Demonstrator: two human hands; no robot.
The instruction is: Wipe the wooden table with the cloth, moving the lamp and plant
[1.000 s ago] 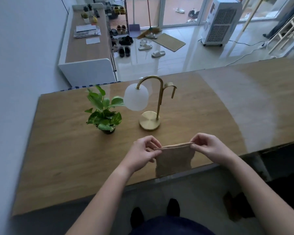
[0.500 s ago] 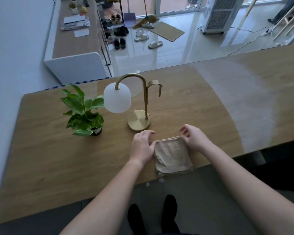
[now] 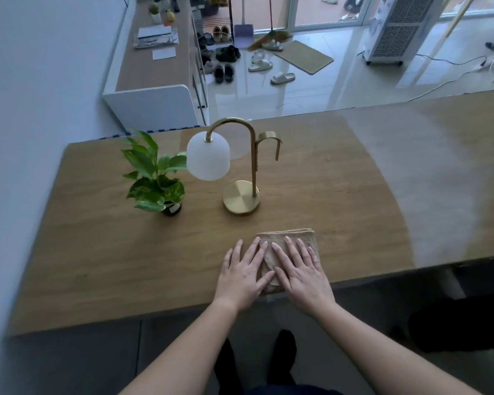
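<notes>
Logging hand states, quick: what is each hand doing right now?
Left hand: open, flat on the cloth.
Right hand: open, flat on the cloth.

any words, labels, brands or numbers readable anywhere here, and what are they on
None can be read.
Papers on the white sideboard: print too small and blurred.
Plant pot: a pale patch, perhaps a label, unreadable.
White appliance on the floor: no legible marking.
Lamp, cloth and wooden table: no text visible.

Glossy pale floor [image 3: 311, 89] strewn with shoes [image 3: 224, 73], low white sideboard [image 3: 151, 104] along grey wall [image 3: 40, 67], white cooler [image 3: 397, 27] by glass doors [image 3: 320, 10]
</notes>
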